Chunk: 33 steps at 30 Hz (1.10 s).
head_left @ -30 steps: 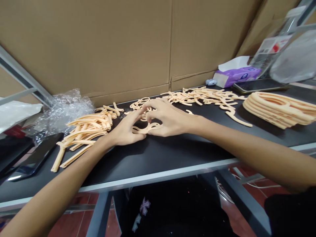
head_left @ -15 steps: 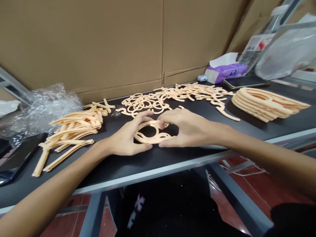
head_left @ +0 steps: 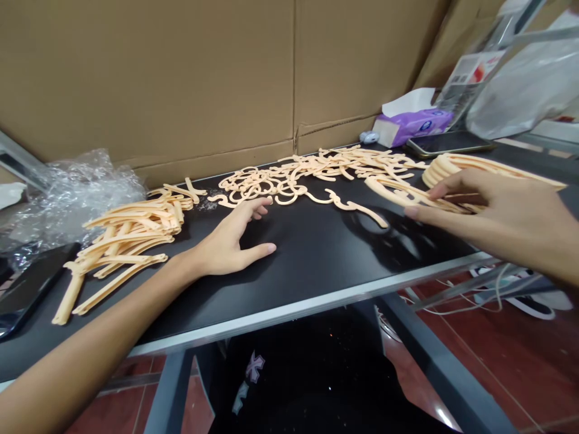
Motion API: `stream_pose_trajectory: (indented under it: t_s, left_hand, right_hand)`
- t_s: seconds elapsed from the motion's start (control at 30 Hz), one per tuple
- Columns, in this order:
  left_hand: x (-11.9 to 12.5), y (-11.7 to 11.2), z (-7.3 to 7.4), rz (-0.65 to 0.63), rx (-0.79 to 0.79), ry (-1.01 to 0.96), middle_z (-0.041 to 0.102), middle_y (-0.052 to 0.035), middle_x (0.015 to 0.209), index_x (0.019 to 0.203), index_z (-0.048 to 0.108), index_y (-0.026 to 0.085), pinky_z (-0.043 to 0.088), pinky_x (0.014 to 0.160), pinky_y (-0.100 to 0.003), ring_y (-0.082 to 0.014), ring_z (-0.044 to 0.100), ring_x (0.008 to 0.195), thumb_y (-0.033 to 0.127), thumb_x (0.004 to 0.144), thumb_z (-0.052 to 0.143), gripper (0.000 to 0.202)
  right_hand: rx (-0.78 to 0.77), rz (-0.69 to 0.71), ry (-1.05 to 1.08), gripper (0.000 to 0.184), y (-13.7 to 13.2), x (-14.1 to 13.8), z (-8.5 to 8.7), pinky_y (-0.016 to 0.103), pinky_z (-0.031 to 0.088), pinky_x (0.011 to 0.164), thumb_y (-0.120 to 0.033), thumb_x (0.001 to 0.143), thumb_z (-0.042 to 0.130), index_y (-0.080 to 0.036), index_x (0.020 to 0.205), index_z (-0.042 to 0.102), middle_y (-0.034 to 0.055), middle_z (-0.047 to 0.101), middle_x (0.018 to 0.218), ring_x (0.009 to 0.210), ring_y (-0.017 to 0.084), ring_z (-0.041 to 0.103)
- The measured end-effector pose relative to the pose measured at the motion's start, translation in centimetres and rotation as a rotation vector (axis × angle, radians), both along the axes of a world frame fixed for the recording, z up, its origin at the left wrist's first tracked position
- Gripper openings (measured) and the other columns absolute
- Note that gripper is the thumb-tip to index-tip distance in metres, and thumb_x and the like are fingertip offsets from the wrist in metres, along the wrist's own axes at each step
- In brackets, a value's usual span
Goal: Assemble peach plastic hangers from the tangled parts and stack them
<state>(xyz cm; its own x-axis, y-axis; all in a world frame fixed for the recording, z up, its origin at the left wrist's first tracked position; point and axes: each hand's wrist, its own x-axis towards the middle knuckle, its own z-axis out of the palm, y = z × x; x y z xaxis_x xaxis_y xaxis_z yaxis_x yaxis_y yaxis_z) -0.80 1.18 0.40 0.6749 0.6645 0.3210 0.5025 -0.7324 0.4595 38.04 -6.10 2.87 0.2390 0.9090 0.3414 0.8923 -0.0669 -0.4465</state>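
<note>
My left hand (head_left: pixel 230 241) hovers low over the black tabletop (head_left: pixel 298 259), thumb and fingers apart, holding nothing. At the right, my right hand (head_left: pixel 502 211) pinches a peach-coloured plastic looped frame (head_left: pixel 392 191) between thumb and fingers. The frame is tilted above the table, close to a stack of like frames (head_left: pixel 452 163) that my hand partly covers. Behind my left hand lies a tangle of thin hook-shaped pieces (head_left: pixel 271 181), and one wavy hook piece (head_left: pixel 357 208) lies nearer the middle. Left of that hand is a heap of straight peach strips (head_left: pixel 131 229).
Crumpled clear plastic wrap (head_left: pixel 90 181) and a dark phone (head_left: pixel 36 289) lie at the left. A purple tissue pack (head_left: pixel 414 125), another phone (head_left: pixel 447 144) and a clear bag (head_left: pixel 520 90) are at the back right. A cardboard wall (head_left: pixel 181 78) closes the back.
Both hands held the looped frame in the middle before. My left hand has let go and stayed there; my right hand has carried the frame rightward to the stack.
</note>
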Motion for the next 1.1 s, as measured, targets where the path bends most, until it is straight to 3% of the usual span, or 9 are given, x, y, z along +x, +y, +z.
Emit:
stream_pose_trajectory:
  t_s: [0.17,0.47,0.57,0.7,0.77,0.83,0.93,1.1]
  left_hand:
    - [0.0,-0.1,0.2,0.025,-0.030,0.038,0.058,-0.0171,0.144,0.155,0.039,0.017,0.049,0.117,-0.050,-0.0297,0.060,0.130,0.048,0.093,0.072,0.077]
    - [-0.1,-0.3,0.4,0.023,-0.027,0.063,0.058,-0.0172,0.144,0.155,0.039,0.017,0.048,0.119,-0.048,-0.0296,0.059,0.132,0.050,0.094,0.070,0.076]
    - [-0.1,-0.3,0.3,0.022,-0.027,0.066,0.058,-0.0172,0.143,0.156,0.039,0.017,0.048,0.118,-0.049,-0.0301,0.059,0.132,0.051,0.094,0.070,0.076]
    - [-0.1,-0.1,0.2,0.018,-0.026,0.066,0.058,-0.0166,0.145,0.156,0.040,0.018,0.048,0.119,-0.050,-0.0305,0.059,0.133,0.050,0.094,0.070,0.076]
    - [-0.1,0.0,0.2,0.015,-0.024,0.066,0.057,-0.0165,0.146,0.157,0.039,0.019,0.047,0.119,-0.050,-0.0304,0.059,0.133,0.050,0.094,0.071,0.077]
    - [-0.1,0.0,0.2,0.013,-0.025,0.069,0.057,-0.0168,0.148,0.157,0.038,0.019,0.047,0.120,-0.050,-0.0302,0.059,0.133,0.050,0.094,0.070,0.077]
    - [0.0,-0.1,0.3,0.014,-0.027,0.076,0.056,-0.0168,0.148,0.156,0.039,0.020,0.047,0.119,-0.051,-0.0298,0.059,0.134,0.050,0.095,0.070,0.075]
    - [-0.1,0.0,0.3,0.014,-0.032,0.086,0.058,-0.0159,0.147,0.156,0.040,0.022,0.047,0.119,-0.051,-0.0306,0.059,0.134,0.052,0.095,0.070,0.074]
  right_hand:
    - [-0.042,0.010,0.074,0.053,1.6,-0.3,-1.0,0.041,0.045,0.078,-0.074,0.065,0.066,-0.024,0.084,0.063,0.0094,0.073,0.090,0.085,0.027,0.067]
    - [-0.091,0.170,-0.032,0.048,5.6,-3.4,-0.7,0.040,0.041,0.076,-0.069,0.074,0.063,-0.024,0.090,0.061,0.0111,0.072,0.089,0.084,0.028,0.062]
    - [-0.033,0.121,-0.054,0.050,4.3,-2.9,-0.4,0.040,0.043,0.080,-0.067,0.074,0.061,-0.021,0.094,0.064,0.0156,0.074,0.102,0.093,0.030,0.065]
    - [0.091,-0.053,-0.158,0.055,0.5,-0.8,-0.8,0.043,0.046,0.085,-0.070,0.073,0.055,-0.021,0.096,0.066,0.0173,0.077,0.105,0.102,0.036,0.070]
    - [0.093,-0.148,-0.266,0.057,-1.3,0.1,-1.5,0.045,0.046,0.081,-0.072,0.075,0.049,-0.022,0.093,0.069,0.0177,0.078,0.102,0.102,0.039,0.072]
    - [0.084,-0.150,-0.386,0.059,-2.6,0.5,-2.4,0.044,0.046,0.074,-0.073,0.081,0.042,-0.023,0.094,0.071,0.0170,0.078,0.099,0.098,0.040,0.073]
    - [0.109,-0.144,-0.514,0.061,-3.3,0.1,-3.2,0.042,0.043,0.064,-0.067,0.089,0.034,-0.020,0.090,0.073,0.0185,0.078,0.093,0.092,0.040,0.074]
    - [0.147,-0.155,-0.503,0.057,-2.8,-0.3,-3.4,0.040,0.039,0.060,-0.057,0.093,0.036,-0.017,0.095,0.077,0.0192,0.080,0.101,0.097,0.039,0.075]
